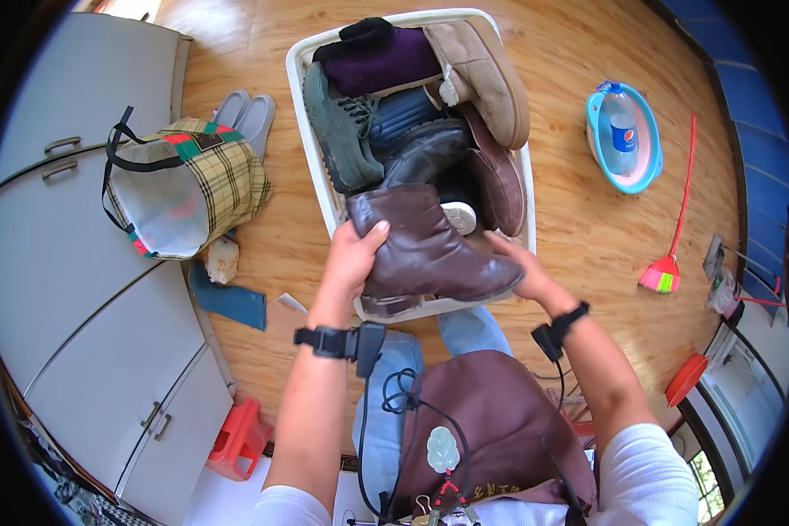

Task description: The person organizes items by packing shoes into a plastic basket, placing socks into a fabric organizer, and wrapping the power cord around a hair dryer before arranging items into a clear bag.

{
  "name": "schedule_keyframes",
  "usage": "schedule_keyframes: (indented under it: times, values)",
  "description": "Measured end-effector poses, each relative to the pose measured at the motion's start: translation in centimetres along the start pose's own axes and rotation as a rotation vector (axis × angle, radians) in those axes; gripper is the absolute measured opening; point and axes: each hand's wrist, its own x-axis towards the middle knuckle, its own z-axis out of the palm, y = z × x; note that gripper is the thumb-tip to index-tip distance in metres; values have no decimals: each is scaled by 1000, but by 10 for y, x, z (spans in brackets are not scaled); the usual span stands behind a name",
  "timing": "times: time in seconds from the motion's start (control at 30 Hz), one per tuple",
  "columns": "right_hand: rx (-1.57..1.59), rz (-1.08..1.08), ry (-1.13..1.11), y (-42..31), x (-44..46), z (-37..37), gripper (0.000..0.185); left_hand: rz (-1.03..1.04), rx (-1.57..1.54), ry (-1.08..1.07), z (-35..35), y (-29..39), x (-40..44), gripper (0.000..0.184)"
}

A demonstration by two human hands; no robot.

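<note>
Boots (491,79) and shoes (337,131) crowd the white bin (331,207).

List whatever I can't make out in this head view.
All in the head view:
Left hand: most fingers hidden behind the boot.
Tub: its bottom mostly covered by the piled shoes.
Bottle: fine print on its label too small to read.
Apron: lettering too small to read.
</note>
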Motion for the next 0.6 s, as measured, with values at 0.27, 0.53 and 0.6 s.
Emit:
schedule_keyframes:
  times: [0.27,0.53,0.6]
  values:
    - [309,693,318,-43,-41,-18,76,15,498,267,34,-74,75,65]
    - [290,925,547,-49,4,40,97,211,1062,289,57,-123,-15,74]
    - [81,858,534,-22,3,63,97,202,1062,295,54,-132,-2,72]
